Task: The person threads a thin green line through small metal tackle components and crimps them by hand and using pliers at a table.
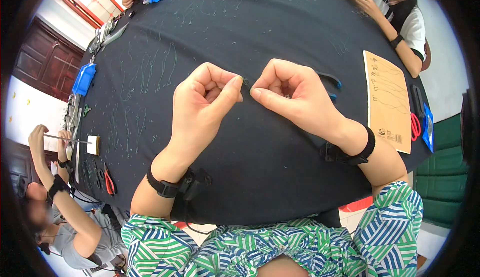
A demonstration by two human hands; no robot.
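Note:
Both my hands are raised over the middle of the black-covered table, fingertips a short gap apart. My left hand point(204, 104) is closed in a pinch, thumb against the curled index finger. At its fingertips is a small dark tangle of thin thread point(245, 82), too fine to make out fully. My right hand point(302, 94) also pinches, its thumb tip close to the tangle and apparently on the same thread. Behind the right hand lie pliers with blue-tipped handles point(330, 81), partly hidden. Long green threads point(145, 72) are laid out on the cloth to the left.
To the right lie a tan cardboard sheet point(387, 102) with drawn lines, red-handled scissors point(415, 126) and a blue packet point(428, 129). Red-handled pliers point(109, 179) and a blue tray point(84, 79) are at the left. Co-workers sit at the left, far left and far right.

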